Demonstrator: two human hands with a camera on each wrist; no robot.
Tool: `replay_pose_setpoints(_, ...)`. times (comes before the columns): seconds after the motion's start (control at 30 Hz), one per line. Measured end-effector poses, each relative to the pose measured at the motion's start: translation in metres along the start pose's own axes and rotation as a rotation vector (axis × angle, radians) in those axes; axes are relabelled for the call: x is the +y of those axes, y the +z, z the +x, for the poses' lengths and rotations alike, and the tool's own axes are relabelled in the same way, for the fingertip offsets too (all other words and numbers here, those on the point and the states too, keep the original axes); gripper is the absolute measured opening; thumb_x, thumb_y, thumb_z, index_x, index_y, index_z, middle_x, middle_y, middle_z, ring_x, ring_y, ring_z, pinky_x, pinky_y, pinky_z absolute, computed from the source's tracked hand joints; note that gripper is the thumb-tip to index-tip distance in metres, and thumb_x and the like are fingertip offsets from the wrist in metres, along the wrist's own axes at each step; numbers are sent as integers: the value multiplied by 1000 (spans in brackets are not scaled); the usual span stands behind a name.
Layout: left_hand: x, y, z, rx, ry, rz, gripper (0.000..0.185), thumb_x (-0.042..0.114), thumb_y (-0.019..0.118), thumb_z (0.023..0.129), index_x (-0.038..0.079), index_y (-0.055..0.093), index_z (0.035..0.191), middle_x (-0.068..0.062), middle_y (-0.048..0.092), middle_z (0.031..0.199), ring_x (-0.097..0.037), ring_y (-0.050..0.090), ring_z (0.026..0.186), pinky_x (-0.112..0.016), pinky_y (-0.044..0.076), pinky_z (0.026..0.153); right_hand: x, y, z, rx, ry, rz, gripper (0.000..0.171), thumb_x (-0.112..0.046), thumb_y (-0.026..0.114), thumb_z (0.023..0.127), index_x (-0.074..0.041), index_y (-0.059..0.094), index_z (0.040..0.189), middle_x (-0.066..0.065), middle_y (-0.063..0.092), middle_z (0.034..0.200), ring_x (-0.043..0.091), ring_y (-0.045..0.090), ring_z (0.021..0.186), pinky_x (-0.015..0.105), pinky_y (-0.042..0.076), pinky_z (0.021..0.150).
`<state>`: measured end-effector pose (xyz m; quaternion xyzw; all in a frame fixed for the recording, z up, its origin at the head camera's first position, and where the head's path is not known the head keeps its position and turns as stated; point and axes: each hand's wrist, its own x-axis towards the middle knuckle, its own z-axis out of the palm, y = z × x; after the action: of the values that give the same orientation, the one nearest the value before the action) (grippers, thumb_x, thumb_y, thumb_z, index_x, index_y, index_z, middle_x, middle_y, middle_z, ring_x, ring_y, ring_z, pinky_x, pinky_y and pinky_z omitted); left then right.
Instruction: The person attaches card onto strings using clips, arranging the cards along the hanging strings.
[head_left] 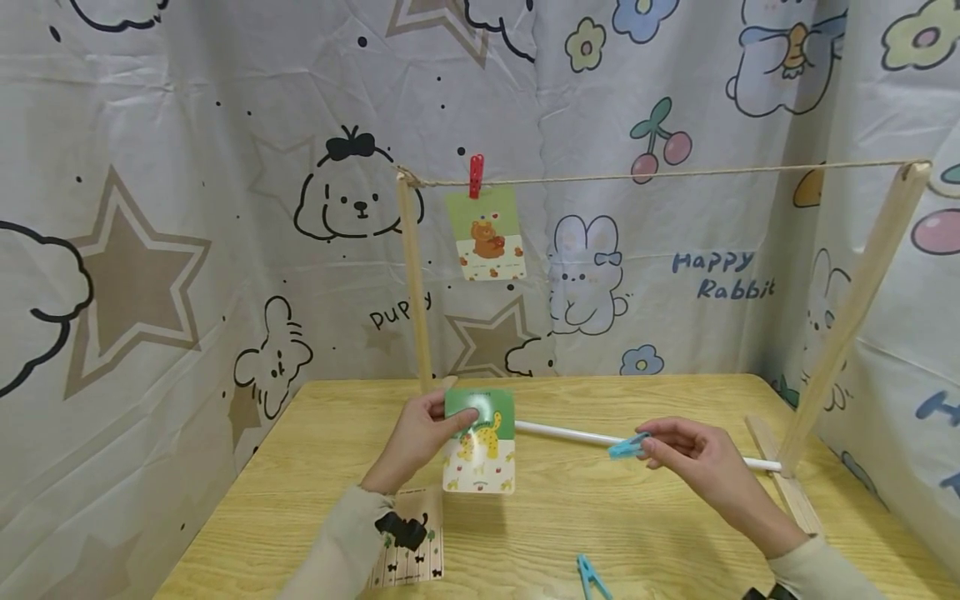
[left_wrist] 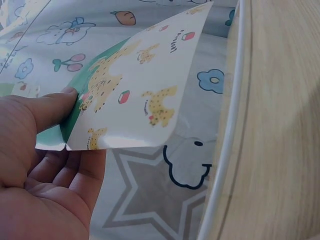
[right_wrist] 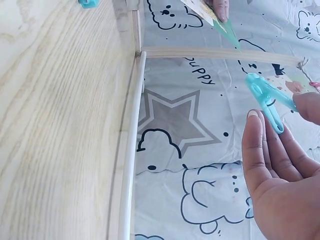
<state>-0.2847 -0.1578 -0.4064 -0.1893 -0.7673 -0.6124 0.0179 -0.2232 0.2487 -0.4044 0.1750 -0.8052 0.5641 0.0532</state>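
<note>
My left hand (head_left: 426, 435) pinches a green and white card (head_left: 480, 467) printed with yellow spotted animals, thumb on its face and fingers behind. In the left wrist view the card (left_wrist: 145, 95) bends slightly along its length. My right hand (head_left: 697, 462) holds a light blue clothespin (head_left: 627, 447) between thumb and fingers, to the right of the card. The right wrist view has the clothespin (right_wrist: 265, 97) with its handle ends against thumb and fingertips. Both hands are above the wooden table (head_left: 555, 517).
A string (head_left: 675, 173) runs between two wooden posts (head_left: 415, 283); a red clothespin (head_left: 476, 177) holds a bear card (head_left: 487, 242) on it. A white rod (head_left: 562, 432) crosses behind the hands. A pink card (head_left: 420, 533) and another blue clothespin (head_left: 589, 577) lie in front.
</note>
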Motion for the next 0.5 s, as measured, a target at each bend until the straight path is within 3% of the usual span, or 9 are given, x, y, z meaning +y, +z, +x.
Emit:
replay_pose_setpoints(0.27, 7, 5, 7, 9, 29, 43, 31, 29, 79, 94, 8, 75, 117, -9, 77, 101, -21, 72, 89, -30, 58, 77, -7, 0, 7, 59, -83, -97, 27, -20, 64, 105, -1, 69, 124, 4, 77, 102, 15, 74, 85, 30, 61, 75)
replay_pose_setpoints(0.5, 11, 14, 15, 18, 73, 18, 25, 27, 79, 94, 8, 75, 111, -9, 76, 96, -19, 71, 84, -30, 57, 74, -13, -2, 13, 107, -156, -146, 25, -16, 64, 105, -1, 70, 123, 2, 77, 97, 17, 74, 83, 27, 60, 73)
